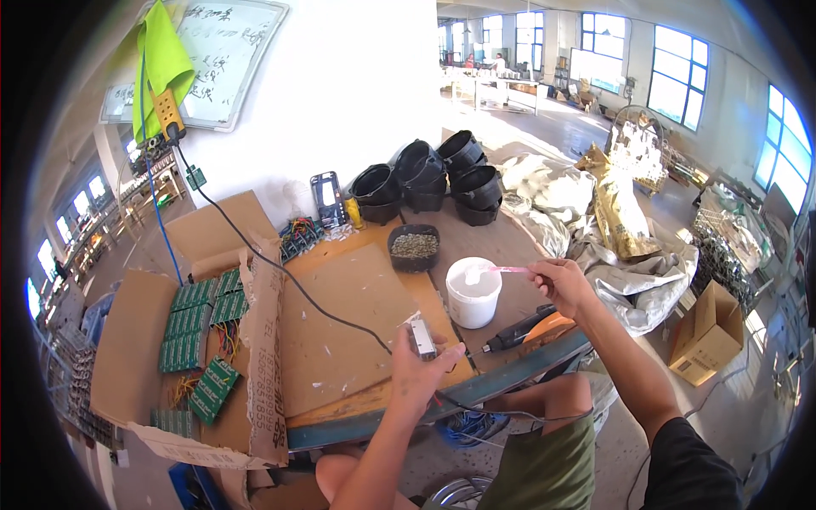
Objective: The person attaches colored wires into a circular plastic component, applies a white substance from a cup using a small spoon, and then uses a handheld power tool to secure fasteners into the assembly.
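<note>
My left hand (414, 374) is closed around a small boxy part (422, 337) with a pale, whitish top face and darker sides. It is held above the front edge of the workbench. Between the fingers of my right hand (559, 285) is a thin pink stick (510, 269). Its far end reaches over the mouth of a white plastic tub (473, 308), where a white lump of paste shows at the tip. The tub stands upright on the bench, with whitish contents inside. A black and orange power tool (520, 331) lies just right of it.
Left is an open cardboard box (268, 365) of green circuit boards (185, 327). A black cable (306, 293) crosses the cardboard sheet (340, 327). Behind the tub sit a black bowl (414, 263) of small pieces and several black pots (421, 170). Sacks (625, 280) lie at right.
</note>
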Action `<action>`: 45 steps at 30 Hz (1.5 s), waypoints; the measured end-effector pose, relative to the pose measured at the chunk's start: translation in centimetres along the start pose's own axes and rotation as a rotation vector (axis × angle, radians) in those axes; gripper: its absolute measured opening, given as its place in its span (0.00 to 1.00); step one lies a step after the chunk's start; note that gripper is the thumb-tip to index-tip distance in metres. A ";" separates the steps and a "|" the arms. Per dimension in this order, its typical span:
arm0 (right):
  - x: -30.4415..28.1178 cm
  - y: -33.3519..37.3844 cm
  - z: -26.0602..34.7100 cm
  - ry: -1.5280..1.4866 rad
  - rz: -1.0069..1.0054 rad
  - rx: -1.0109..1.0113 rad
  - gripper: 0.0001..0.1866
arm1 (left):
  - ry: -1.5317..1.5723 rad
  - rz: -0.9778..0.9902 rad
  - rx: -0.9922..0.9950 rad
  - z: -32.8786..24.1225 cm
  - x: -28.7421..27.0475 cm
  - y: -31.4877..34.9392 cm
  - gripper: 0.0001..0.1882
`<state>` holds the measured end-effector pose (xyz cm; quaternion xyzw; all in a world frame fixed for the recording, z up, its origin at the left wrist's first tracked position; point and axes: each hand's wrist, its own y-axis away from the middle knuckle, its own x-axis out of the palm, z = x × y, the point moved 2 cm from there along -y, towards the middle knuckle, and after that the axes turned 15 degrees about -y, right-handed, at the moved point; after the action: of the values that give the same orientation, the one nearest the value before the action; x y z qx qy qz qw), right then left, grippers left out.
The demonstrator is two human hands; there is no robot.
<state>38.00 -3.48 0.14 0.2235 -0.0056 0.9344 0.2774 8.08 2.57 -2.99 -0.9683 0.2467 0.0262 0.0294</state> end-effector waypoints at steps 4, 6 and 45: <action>-0.3 -0.1 -0.1 0.001 0.008 -0.034 0.09 | -0.001 0.011 -0.009 -0.1 0.0 0.0 0.25; -0.1 0.0 -0.4 0.057 0.012 -0.083 0.09 | -0.002 0.015 -0.006 -0.1 0.1 0.0 0.25; 5.1 8.2 -2.4 -0.121 0.209 0.096 0.11 | -0.139 0.072 0.277 -1.6 0.6 1.0 0.42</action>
<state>28.92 -7.50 1.02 0.2908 -0.0008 0.9421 0.1667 8.15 1.28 -1.47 -0.9413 0.2799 0.0602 0.1787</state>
